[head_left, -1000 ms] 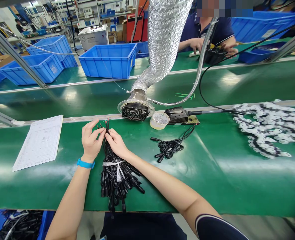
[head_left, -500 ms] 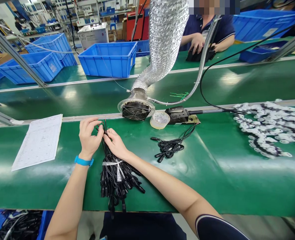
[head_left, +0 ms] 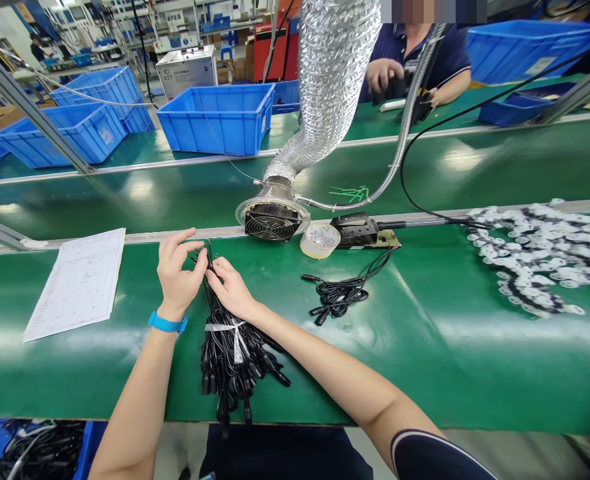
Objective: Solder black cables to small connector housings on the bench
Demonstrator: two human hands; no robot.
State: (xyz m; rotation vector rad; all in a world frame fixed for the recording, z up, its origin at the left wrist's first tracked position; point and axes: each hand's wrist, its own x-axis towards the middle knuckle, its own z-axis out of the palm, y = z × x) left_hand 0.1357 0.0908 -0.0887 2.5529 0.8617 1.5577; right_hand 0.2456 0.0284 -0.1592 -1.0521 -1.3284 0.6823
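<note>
A bundle of black cables point(head_left: 225, 363) lies on the green bench in front of me, tied round with a white strip. Its connector ends point toward me and its thin wire ends point away. My left hand point(head_left: 179, 277) pinches at these wire ends, thumb and forefinger together, the other fingers raised. Close against it, my right hand point(head_left: 232, 287) has its fingers closed round the upper part of the cables. Some wire tips with a little red stick up between the hands.
Beyond my hands stands a fume extractor fan point(head_left: 273, 223) on a silver duct. Beside it are a small round tub point(head_left: 320, 241), a black tool holder point(head_left: 355, 230) and loose cables point(head_left: 342, 293). White parts point(head_left: 539, 253) lie right, paper sheets point(head_left: 77, 283) left. A co-worker sits opposite.
My hands stay almost in place, with small finger movements at the wire ends; fewer tips stick up now. Opposite, the co-worker's hand has shifted left and a white object shows beneath it.
</note>
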